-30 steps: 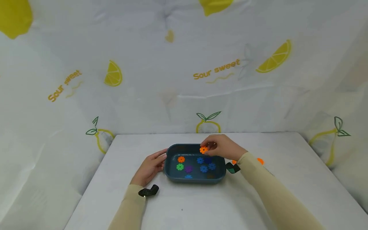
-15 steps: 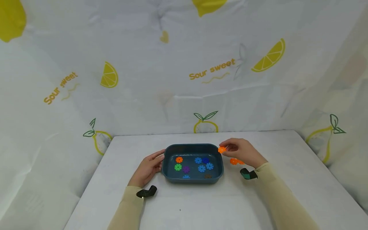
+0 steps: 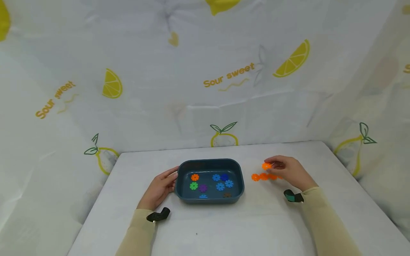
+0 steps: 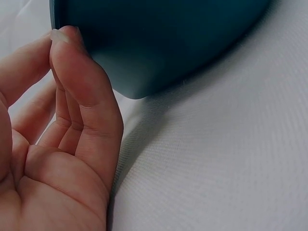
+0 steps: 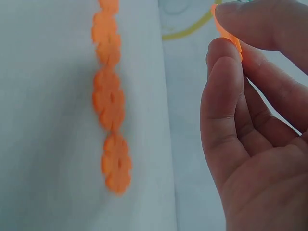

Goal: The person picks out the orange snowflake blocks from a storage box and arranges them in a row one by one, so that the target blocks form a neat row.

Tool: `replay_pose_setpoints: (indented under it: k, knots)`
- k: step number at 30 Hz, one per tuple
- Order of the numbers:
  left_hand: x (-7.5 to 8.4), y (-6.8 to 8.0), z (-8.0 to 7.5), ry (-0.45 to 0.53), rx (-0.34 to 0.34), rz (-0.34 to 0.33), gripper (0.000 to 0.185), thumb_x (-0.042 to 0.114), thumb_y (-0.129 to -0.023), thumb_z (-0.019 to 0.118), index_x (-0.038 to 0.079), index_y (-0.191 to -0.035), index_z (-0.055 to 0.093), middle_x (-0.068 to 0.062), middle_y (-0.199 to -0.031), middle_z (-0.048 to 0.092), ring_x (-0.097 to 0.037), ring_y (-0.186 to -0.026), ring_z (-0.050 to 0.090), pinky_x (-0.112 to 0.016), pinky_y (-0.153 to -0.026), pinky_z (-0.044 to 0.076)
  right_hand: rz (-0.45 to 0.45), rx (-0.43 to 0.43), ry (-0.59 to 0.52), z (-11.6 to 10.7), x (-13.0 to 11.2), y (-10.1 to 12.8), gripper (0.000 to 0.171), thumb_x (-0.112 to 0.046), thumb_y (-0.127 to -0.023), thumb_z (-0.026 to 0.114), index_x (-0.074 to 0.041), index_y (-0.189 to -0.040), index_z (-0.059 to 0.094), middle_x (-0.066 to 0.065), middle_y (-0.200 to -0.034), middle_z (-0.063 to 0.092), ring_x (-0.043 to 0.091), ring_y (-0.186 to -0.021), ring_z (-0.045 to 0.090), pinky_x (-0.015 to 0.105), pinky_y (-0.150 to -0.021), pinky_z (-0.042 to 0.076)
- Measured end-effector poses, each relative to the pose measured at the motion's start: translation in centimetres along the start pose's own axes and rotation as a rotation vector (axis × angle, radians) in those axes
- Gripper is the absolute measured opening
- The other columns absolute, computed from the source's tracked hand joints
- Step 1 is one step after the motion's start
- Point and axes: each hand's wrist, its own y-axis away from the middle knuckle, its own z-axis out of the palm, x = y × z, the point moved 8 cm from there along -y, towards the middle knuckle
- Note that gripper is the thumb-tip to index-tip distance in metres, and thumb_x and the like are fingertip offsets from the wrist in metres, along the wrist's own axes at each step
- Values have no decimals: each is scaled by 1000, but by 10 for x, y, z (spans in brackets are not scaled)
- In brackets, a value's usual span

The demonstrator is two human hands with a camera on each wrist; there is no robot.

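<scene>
A dark blue tray [image 3: 209, 163] sits mid-table, holding several flat plastic gear pieces: an orange one [image 3: 194, 177], a green one [image 3: 193, 185], a purple one [image 3: 203, 187] and several blue ones [image 3: 220, 186]. My left hand [image 3: 159, 188] rests against the tray's left wall [image 4: 159, 43], fingers straight and touching it. My right hand [image 3: 286, 170] is to the right of the tray and pinches an orange gear piece [image 3: 266, 166] between thumb and fingers [image 5: 226, 91]. Just below it, a row of orange gear pieces [image 3: 261, 176] lies on the table [image 5: 109, 101].
The white table [image 3: 224, 227] is enclosed by a white cloth with lemon prints and "Sour sweet" lettering [image 3: 229, 75] at the back and both sides. Black wrist straps [image 3: 157, 215] sit on both beige sleeves.
My right hand carried the orange gear piece from above the tray's far rim rightward, out over the table to the row of orange pieces. The left hand stayed against the tray.
</scene>
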Motion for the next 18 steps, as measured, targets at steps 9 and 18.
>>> replay_pose_setpoints:
  k: [9, 18]
  knots:
    - [-2, -1, -1, 4, -4, -3, 53, 33, -106, 72, 20, -155, 59, -2, -100, 67, -14, -86, 61, -24, -74, 55, 44, 52, 34, -25, 33, 20, 37, -36, -101, 79, -22, -135, 75, 4, -121, 76, 3, -101, 67, 21, -86, 55]
    - [-3, 0, 0, -16, -14, 2, 54, 35, -107, 70, 19, -158, 56, -1, -101, 66, -12, -87, 61, -23, -75, 56, 71, 61, 63, -35, 47, 27, 41, -36, -102, 78, -17, -138, 73, 9, -123, 74, 10, -103, 66, 22, -84, 55]
